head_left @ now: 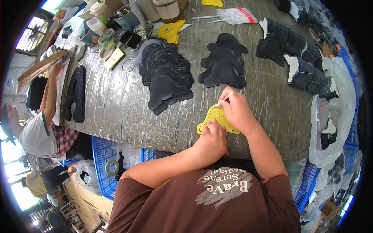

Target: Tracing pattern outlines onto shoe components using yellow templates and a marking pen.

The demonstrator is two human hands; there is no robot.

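A yellow template (213,115) with slots cut along its edge lies on the table near my body. My left hand (211,140) presses it down with bent fingers on its near part. In my right hand (236,110) is a slim white pen (225,98), its tip at the template's upper edge. Whatever lies beneath the template is hidden. Beyond it are a low stack of black cut pieces (223,62) and, to the left, a taller overlapping pile of similar black pieces (166,73).
Jars, cups and tape crowd the far left, with another yellow template (171,31). Bundled black pieces with white edges (307,70) stand at right beside a plastic bag (338,116). A co-worker (37,132) works at the left. Blue crates (103,163) sit below the table edge.
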